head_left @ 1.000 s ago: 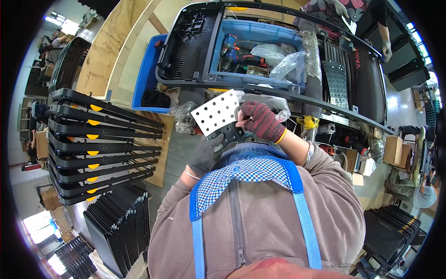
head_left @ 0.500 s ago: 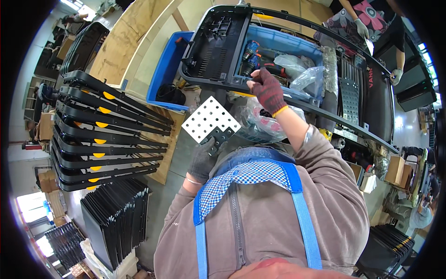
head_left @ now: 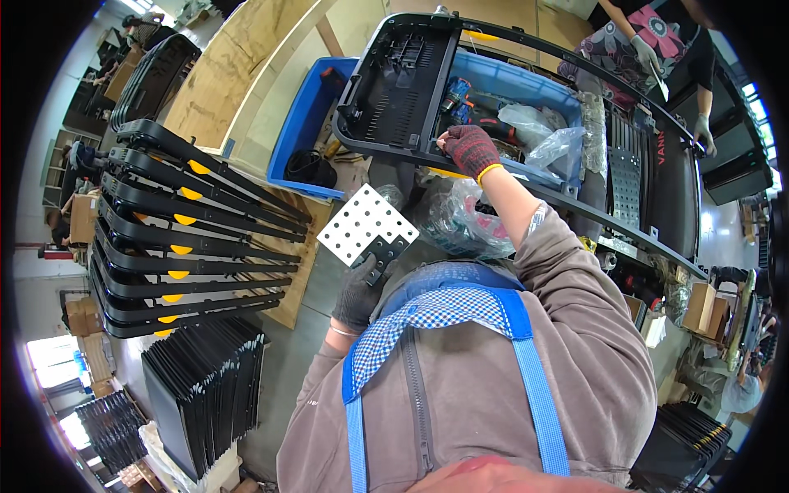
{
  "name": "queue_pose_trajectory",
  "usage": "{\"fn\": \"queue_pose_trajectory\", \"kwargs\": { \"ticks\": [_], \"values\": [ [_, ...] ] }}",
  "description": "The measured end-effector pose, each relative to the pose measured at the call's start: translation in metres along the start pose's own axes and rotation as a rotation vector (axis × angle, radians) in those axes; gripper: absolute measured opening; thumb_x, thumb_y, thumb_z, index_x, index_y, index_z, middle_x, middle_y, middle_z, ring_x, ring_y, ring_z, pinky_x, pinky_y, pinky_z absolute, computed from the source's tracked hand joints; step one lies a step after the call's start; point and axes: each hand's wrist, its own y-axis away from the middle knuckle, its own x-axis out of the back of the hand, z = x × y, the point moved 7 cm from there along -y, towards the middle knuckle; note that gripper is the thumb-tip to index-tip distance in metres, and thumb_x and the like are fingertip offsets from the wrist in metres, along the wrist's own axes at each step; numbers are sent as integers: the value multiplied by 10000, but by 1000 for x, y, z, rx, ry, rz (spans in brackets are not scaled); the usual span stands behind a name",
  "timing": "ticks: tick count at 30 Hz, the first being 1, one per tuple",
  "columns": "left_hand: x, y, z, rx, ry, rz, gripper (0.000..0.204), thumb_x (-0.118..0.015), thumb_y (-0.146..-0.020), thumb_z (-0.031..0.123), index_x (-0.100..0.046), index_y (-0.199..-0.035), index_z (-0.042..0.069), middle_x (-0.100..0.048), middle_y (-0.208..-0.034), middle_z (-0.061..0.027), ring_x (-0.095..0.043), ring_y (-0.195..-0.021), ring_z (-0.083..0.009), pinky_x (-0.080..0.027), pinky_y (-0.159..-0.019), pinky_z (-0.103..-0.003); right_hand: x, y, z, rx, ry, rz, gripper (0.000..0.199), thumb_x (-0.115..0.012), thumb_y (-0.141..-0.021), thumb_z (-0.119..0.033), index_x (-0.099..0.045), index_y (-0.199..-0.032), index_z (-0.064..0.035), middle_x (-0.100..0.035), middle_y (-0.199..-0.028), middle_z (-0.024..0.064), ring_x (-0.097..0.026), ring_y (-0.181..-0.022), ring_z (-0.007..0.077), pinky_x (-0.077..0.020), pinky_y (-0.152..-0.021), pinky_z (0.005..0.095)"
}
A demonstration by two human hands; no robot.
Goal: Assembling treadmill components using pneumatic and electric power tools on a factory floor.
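Gripping a white dotted sheet [head_left: 362, 222] by its near corner, the left hand [head_left: 356, 301], in a dark glove, holds it low in front of the person's apron in the head view. Ahead and to that hand's right, the right hand [head_left: 472, 150], in a dark red glove, has its fingers curled narrow at the near rail of a black frame [head_left: 441, 82]; whether something small sits between its fingertips, I cannot tell. The work looks to be partway: the sheet is in hand, apart from the frame, and the middle of the frame beyond the right hand is uncovered, showing a blue bin [head_left: 526, 74] of tools and plastic underneath. How much is left cannot be judged from this view. The sheet lies tilted like a diamond just beyond the left fingers, flat and squarish, with neat rows of black round dots. Its corner closest to the fingers is black, with rounds faintly visible there too; whether the dots are holes or pads is unclear. A crumpled clear bag [head_left: 460, 222] lies between the two hands, and well to the left hand's left stand stacked black frames [head_left: 197, 238] with yellow half-discs.
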Motion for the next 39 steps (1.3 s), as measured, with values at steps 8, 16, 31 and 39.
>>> {"fn": "queue_pose_trajectory", "kwargs": {
  "ticks": [8,16,31,39],
  "values": [
    [-3,2,-7,-77,58,2,186,-728,-802,71,-648,-957,5,-683,-882,-176,-670,-805,-338,-525,-672,-371,6,12,-24,-20,269,33,219,-645,-831,-276,-715,-902,-81,-690,-818,89,-647,-731,225,-491,-681,332],
    [3,-1,4,-224,-130,59,280,-750,-795,107,-631,-1022,-8,-675,-923,-200,-668,-839,-339,-527,-706,-372,24,37,-43,-30,662,-36,270,-648,-826,-348,-690,-928,-101,-676,-909,128,-638,-893,324,-497,-759,396],
    [-48,-26,62,-79,134,-95,390,-740,-825,235,-615,-1101,-10,-666,-1018,-180,-659,-909,-317,-522,-771,-366,5,180,-28,664,-128,-111,232,-744,-728,-122,-671,-944,-80,-642,-842,87,-616,-769,304,-496,-761,397],
    [-104,-37,119,-146,127,-202,358,-727,-835,209,-606,-1093,-7,-671,-950,-191,-666,-861,-320,-520,-726,-354,89,213,-7,900,-30,75,169,-745,-737,-56,-595,-815,-51,-619,-799,75,-624,-770,242,-504,-771,331]
  ]
}}
